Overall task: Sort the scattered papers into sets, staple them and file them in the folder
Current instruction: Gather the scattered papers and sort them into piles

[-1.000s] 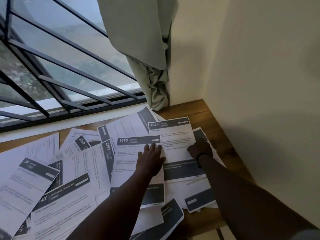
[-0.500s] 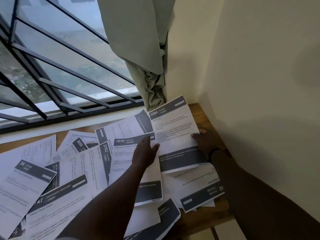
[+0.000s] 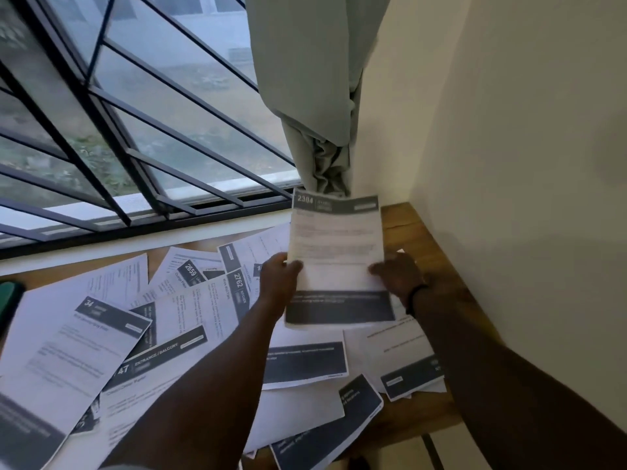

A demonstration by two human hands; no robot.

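The sheet (image 3: pixel 336 252) has risen off the pile (image 3: pixel 190 320), both hands' fingers (image 3: pixel 381 268) now pinching its side edges.

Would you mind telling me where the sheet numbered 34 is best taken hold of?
I would pinch the sheet numbered 34 at its far right corner, beside the dark header, coming from the right. That corner lies on top of neighbouring papers, uncovered, so fingers could likely slide under it; its near end runs out of view.
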